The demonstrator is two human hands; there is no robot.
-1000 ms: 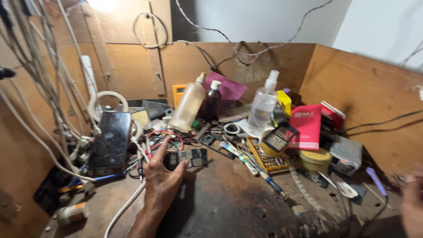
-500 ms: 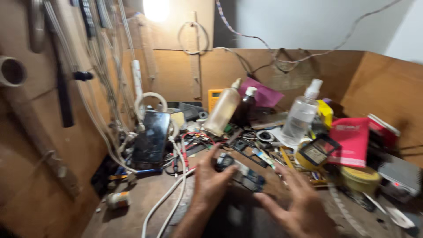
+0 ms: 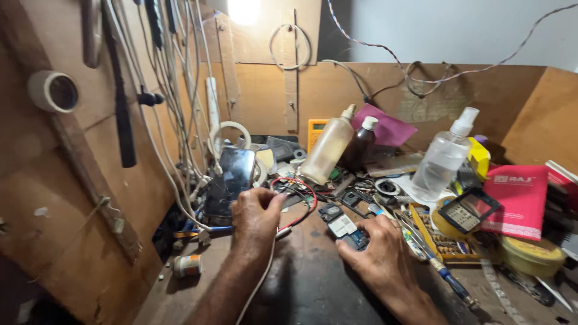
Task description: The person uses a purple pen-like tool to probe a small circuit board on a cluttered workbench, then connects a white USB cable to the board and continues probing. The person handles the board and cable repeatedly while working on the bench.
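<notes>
My left hand (image 3: 256, 219) rests on the dark work mat (image 3: 313, 283) with its fingers curled over red and black wires (image 3: 296, 191). My right hand (image 3: 376, 253) lies flat to the right, fingers on a small circuit board with a white and blue part (image 3: 346, 230). A small dark square part (image 3: 330, 212) sits just beyond the board. A dark phone (image 3: 232, 177) leans against the left wall, just behind my left hand.
A cloudy bottle (image 3: 328, 147), a dark bottle (image 3: 358, 143) and a clear spray bottle (image 3: 442, 159) stand behind. A red booklet (image 3: 518, 198), a yellow tin (image 3: 530, 256) and a small screen unit (image 3: 466, 212) crowd the right. Cables (image 3: 174, 108) hang on the left wall.
The view has swung left and closer. My right hand came in from the right onto the circuit board. My left hand shifted left to the wires.
</notes>
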